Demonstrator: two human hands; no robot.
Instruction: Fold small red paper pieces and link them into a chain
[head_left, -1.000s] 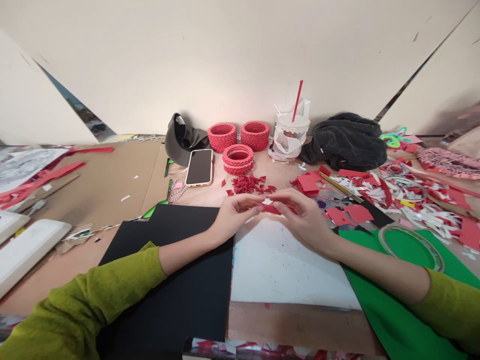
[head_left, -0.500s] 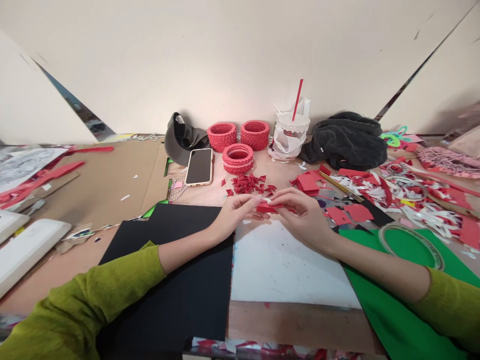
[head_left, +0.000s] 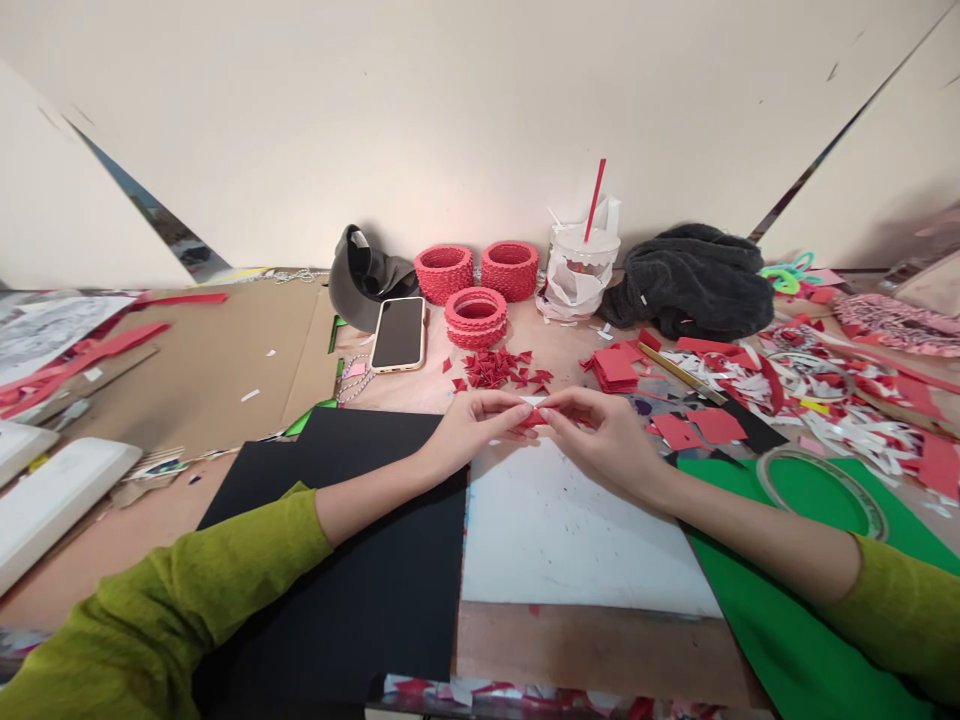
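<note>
Between my fingertips is a small folded piece of red paper [head_left: 534, 415], partly hidden by the thumbs. My left hand [head_left: 480, 430] pinches its left end; my right hand [head_left: 600, 430] pinches its right end. Both hands hover over the top of a white sheet [head_left: 577, 530]. Just beyond them lies a heap of small folded red paper triangles [head_left: 495, 370]. A stack of red paper rectangles [head_left: 615, 367] sits behind my right hand, with loose red pieces [head_left: 716, 425] to its right. Three red rings of interlocked paper [head_left: 476, 318] stand farther back.
Black card [head_left: 360, 560] lies under my left forearm, green card [head_left: 765, 580] and a tape roll [head_left: 821, 490] by my right. Behind are a phone [head_left: 398, 335], a cap [head_left: 356, 285], a bagged cup [head_left: 581, 270] and dark cloth [head_left: 690, 280]. Paper scraps [head_left: 825, 400] cover the right side.
The red paper shows less between my fingers, and looks folded smaller. My thumbs have come closer together on it. Everything else on the table stays put.
</note>
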